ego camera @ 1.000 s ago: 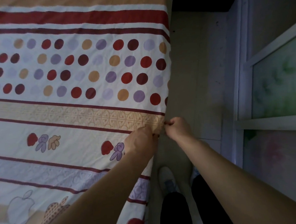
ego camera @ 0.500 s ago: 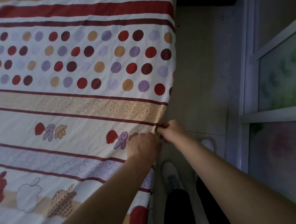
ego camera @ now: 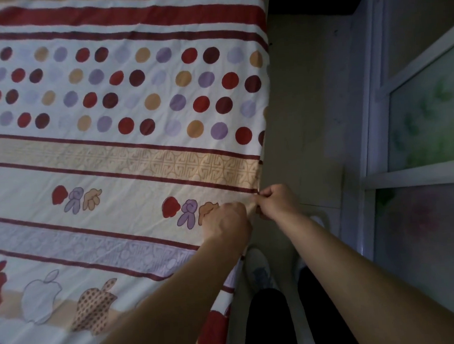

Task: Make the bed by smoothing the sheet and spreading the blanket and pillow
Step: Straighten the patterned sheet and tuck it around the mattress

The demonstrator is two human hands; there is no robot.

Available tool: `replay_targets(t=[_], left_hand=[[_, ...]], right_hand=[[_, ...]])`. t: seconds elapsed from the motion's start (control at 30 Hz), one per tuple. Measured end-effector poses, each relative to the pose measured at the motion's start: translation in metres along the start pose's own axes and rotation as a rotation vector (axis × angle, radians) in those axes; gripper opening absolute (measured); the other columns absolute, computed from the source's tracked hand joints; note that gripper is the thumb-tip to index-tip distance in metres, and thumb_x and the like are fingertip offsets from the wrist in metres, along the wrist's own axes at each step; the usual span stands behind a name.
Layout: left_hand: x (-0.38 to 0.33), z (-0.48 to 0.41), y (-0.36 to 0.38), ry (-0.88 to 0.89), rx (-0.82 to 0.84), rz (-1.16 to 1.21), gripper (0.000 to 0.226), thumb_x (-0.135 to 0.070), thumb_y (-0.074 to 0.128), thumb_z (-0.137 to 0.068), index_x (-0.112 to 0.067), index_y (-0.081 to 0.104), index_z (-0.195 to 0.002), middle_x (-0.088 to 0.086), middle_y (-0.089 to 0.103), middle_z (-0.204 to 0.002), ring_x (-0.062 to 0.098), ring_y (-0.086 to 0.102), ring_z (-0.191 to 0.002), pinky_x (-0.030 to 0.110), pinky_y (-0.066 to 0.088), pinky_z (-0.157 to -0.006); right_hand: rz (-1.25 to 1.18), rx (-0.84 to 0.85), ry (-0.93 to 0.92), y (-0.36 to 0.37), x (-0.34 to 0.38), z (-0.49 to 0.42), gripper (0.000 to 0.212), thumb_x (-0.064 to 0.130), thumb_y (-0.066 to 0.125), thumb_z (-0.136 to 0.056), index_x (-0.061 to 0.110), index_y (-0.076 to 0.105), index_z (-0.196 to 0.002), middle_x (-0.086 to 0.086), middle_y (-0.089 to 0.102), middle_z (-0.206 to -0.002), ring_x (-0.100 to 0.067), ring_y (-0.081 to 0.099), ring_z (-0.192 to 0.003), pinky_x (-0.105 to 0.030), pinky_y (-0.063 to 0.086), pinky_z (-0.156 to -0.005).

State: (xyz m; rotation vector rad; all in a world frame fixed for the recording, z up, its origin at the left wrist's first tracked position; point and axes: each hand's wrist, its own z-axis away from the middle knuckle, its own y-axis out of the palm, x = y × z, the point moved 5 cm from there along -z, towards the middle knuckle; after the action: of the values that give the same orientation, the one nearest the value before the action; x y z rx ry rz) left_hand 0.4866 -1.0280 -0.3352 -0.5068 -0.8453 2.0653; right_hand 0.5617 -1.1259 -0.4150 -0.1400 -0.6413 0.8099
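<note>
A white sheet (ego camera: 117, 158) with red stripes, coloured dots, a tan patterned band and apple prints covers the bed and fills the left of the view. It lies mostly flat with faint creases. My left hand (ego camera: 228, 220) pinches the sheet at the bed's right edge, knuckles up. My right hand (ego camera: 275, 200) sits just beside it, fingers closed on the same edge where the dark red line meets the side. No blanket or pillow is in view.
A strip of pale tiled floor (ego camera: 305, 118) runs along the bed's right side. My legs in dark trousers (ego camera: 268, 322) and light shoes (ego camera: 256, 266) stand there. A white-framed frosted glass door (ego camera: 429, 120) closes off the far right.
The view has shifted so more of the sheet's lower prints show. Both hands stay pinched on the sheet's right edge and have slid slightly along it towards me.
</note>
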Motion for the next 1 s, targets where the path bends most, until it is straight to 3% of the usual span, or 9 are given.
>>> replay_targets(t=[0.17,0.33,0.5,0.63,0.7,0.87,1.0], left_hand=[[-0.008,-0.004,0.006,0.006,0.047,-0.035,0.013,-0.029,0.055,-0.101,-0.019,0.060,-0.093,-0.003,0.055,-0.078,0.014,0.054,-0.069,0.029,0.044,-0.071],[-0.003,-0.011,0.015,-0.033,0.037,-0.009,0.012,-0.026,0.054,-0.100,-0.019,0.063,-0.096,-0.003,0.059,-0.082,0.015,0.057,-0.072,0.029,0.046,-0.068],[-0.008,-0.009,0.016,-0.050,0.051,-0.053,0.014,-0.033,0.057,-0.099,-0.021,0.063,-0.099,-0.003,0.055,-0.080,0.014,0.053,-0.069,0.030,0.042,-0.068],[-0.011,-0.005,0.008,-0.016,0.011,-0.060,0.016,-0.034,0.058,-0.099,-0.020,0.063,-0.103,-0.003,0.056,-0.083,0.015,0.053,-0.074,0.031,0.042,-0.071],[-0.011,-0.002,0.003,0.002,-0.018,-0.080,0.015,-0.034,0.058,-0.100,-0.020,0.063,-0.104,-0.004,0.052,-0.081,0.014,0.049,-0.074,0.030,0.038,-0.071],[0.002,0.007,0.000,0.018,-0.055,-0.033,0.016,-0.033,0.054,-0.102,-0.020,0.062,-0.108,-0.003,0.046,-0.083,0.018,0.052,-0.085,0.029,0.042,-0.072],[0.019,0.015,0.011,-0.030,-0.038,0.034,0.014,-0.031,0.054,-0.102,-0.021,0.064,-0.106,-0.005,0.051,-0.082,0.017,0.058,-0.081,0.029,0.050,-0.070]], right_hand=[[0.026,-0.054,0.005,-0.022,-0.003,0.005,0.019,0.026,0.077,-0.085,0.020,0.063,-0.072,-0.006,0.073,-0.083,-0.027,0.072,-0.082,-0.044,0.061,-0.081],[0.112,-0.065,0.018,-0.038,-0.011,0.004,0.032,0.026,0.071,-0.092,0.021,0.057,-0.064,0.001,0.061,-0.067,-0.027,0.069,-0.081,-0.042,0.059,-0.081],[0.110,-0.064,0.001,-0.032,-0.008,0.008,0.021,0.037,0.075,-0.088,0.019,0.064,-0.092,-0.004,0.068,-0.098,-0.024,0.065,-0.094,-0.033,0.052,-0.081],[0.109,-0.004,-0.051,-0.019,0.009,0.014,0.026,0.027,0.072,-0.091,0.026,0.057,-0.069,-0.005,0.070,-0.088,-0.023,0.065,-0.083,-0.035,0.055,-0.078],[0.111,0.019,-0.059,-0.014,0.016,0.017,0.027,0.026,0.071,-0.091,0.025,0.058,-0.067,-0.004,0.069,-0.082,-0.023,0.067,-0.081,-0.034,0.057,-0.073],[0.087,0.113,-0.053,0.004,0.019,0.023,0.011,0.029,0.072,-0.090,0.018,0.070,-0.087,-0.008,0.074,-0.096,-0.026,0.072,-0.089,-0.043,0.061,-0.082],[0.057,0.236,-0.028,0.021,0.013,0.032,0.020,0.024,0.069,-0.094,0.010,0.071,-0.108,-0.009,0.074,-0.103,-0.024,0.072,-0.092,-0.033,0.060,-0.073]])
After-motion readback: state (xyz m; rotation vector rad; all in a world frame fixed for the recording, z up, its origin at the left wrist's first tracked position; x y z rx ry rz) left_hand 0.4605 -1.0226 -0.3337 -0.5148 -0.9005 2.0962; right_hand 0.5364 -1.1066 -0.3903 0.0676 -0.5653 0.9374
